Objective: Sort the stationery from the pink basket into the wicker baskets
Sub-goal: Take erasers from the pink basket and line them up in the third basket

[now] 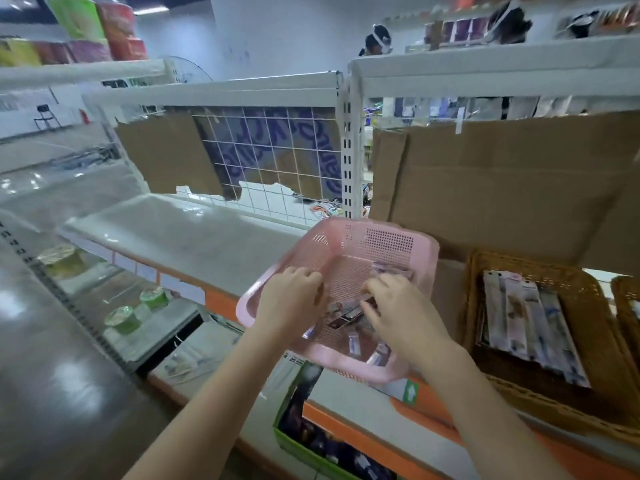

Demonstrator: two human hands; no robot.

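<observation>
We had both hands down inside the pink basket (337, 252), which sat on the shelf (194, 230) at its front edge, tilted toward us so the packets slid to the near side. Our left hand (294, 299) was curled at the left of the pile; whether it gripped anything we could not tell. Our right hand (401, 313) had its fingers bent around a dark flat packet (346, 318) in the middle. Roughly six small packets remained, though blur made the count unsure. Two wicker baskets showed to the right: the nearer wicker basket (540, 268) held about five long packets (530, 320), the second wicker basket (625, 299) was cut off by the frame.
</observation>
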